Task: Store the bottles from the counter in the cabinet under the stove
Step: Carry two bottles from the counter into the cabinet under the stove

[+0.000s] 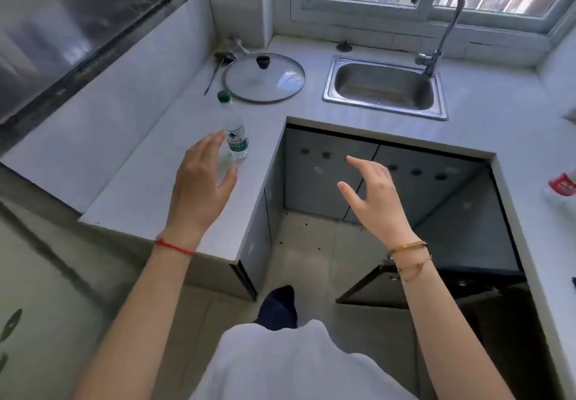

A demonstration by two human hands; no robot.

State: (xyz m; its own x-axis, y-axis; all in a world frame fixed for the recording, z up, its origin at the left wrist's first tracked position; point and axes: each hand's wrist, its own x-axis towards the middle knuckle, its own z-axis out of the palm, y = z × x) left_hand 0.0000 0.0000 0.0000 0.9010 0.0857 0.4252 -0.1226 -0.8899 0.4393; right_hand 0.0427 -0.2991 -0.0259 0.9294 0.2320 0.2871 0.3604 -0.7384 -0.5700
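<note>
Head view: pale counter [149,181] carries an upright green-capped bottle [235,131], seemingly empty, so light, smooth and crushable; grip the labelled middle. Left hand [199,187], spread and empty, nears it; right hand [371,200] hangs open, empty.

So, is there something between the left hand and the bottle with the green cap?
Nothing visible. The left hand is open right beside the green-capped bottle, fingers almost at its label, with only bare counter around. The glass lid lies behind the bottle, out of the way.
</note>
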